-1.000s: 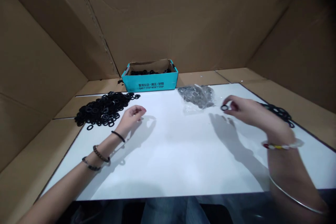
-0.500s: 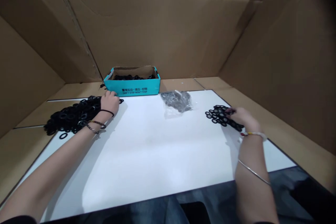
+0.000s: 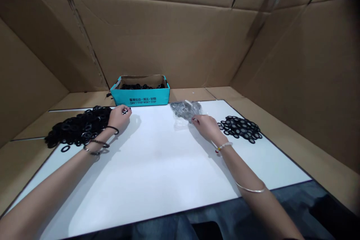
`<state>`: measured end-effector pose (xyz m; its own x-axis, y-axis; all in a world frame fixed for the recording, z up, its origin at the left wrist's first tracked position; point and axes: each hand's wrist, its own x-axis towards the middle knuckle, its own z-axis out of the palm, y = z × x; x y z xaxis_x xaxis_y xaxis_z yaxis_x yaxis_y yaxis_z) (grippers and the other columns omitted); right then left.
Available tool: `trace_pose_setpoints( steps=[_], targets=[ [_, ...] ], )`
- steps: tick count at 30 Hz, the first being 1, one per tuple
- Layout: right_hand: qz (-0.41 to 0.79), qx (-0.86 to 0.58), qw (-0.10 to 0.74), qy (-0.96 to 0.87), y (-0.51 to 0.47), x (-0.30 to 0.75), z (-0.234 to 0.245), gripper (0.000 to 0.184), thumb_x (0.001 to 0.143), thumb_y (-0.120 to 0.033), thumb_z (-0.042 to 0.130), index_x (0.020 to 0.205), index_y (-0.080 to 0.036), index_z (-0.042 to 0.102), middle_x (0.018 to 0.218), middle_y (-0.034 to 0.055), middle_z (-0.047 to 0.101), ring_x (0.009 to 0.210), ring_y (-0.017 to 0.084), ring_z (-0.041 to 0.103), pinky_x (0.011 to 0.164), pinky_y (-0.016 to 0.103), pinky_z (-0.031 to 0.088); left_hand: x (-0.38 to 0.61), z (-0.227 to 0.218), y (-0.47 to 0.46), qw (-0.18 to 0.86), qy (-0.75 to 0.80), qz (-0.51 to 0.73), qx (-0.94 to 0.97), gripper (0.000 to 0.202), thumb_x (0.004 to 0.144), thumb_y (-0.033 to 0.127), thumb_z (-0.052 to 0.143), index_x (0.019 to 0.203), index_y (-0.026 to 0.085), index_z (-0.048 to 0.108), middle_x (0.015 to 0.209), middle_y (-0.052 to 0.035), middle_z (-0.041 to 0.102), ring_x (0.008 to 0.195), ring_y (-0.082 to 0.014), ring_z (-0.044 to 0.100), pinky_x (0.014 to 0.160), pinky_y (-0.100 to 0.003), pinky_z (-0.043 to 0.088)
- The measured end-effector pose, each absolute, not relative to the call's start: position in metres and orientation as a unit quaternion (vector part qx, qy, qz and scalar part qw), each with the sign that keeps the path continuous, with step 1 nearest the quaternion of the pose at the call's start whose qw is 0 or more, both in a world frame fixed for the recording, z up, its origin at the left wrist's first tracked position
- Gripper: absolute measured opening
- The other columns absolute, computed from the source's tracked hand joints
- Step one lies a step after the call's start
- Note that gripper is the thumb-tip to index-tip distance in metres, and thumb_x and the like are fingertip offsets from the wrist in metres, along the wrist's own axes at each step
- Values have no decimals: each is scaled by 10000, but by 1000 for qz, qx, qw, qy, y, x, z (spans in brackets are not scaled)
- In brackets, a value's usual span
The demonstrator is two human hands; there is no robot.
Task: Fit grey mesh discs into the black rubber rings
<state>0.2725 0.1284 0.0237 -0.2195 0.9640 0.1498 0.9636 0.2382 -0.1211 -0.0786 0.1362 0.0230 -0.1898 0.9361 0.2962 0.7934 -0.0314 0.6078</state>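
My left hand (image 3: 119,117) rests at the right edge of a large pile of black rubber rings (image 3: 77,125), fingers curled and pinching a small black ring. My right hand (image 3: 205,125) reaches to a clear plastic bag of grey rings (image 3: 184,110) and its fingertips touch the bag's near edge; whether they pinch anything is hard to see. A smaller pile of black rings (image 3: 240,127) lies just right of that hand on the white board (image 3: 157,165).
A teal cardboard box (image 3: 140,92) holding black rings stands at the back of the board. One loose ring (image 3: 65,149) lies near the left edge. Brown cardboard walls (image 3: 180,37) enclose the board on three sides.
My right hand has moved from the small right pile leftward to the plastic bag. My left hand stays at the big pile and now pinches a ring. The view has shifted slightly.
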Motion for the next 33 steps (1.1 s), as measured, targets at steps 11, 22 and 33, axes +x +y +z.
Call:
trace_pose_setpoints(
  steps=[11, 22, 33],
  targets=[
    [-37, -642, 50, -764, 155, 245, 10, 319, 907, -285, 362, 1018, -130, 618, 913, 184, 660, 870, 274, 613, 741, 353, 411, -12, 19, 29, 664, 477, 463, 342, 180, 749, 304, 565, 701, 131, 556, 709, -47, 586, 556, -102, 497, 532, -228, 417],
    [-3, -663, 113, -740, 168, 242, 5, 230, 845, -278, 462, 939, -144, 624, 837, 168, 647, 831, 276, 594, 707, 354, 398, -20, 18, 19, 677, 460, 460, 345, 276, 763, 405, 620, 746, 137, 554, 691, -10, 575, 571, -81, 466, 544, -205, 360],
    [527, -393, 339, -673, 78, 183, 23, 244, 746, -404, 610, 758, -175, 528, 683, -6, 557, 586, 93, 500, 543, 217, 401, -15, 15, 16, 656, 462, 443, 400, 335, 745, 465, 620, 726, 134, 573, 705, -56, 666, 582, -122, 572, 587, -244, 405]
  ],
)
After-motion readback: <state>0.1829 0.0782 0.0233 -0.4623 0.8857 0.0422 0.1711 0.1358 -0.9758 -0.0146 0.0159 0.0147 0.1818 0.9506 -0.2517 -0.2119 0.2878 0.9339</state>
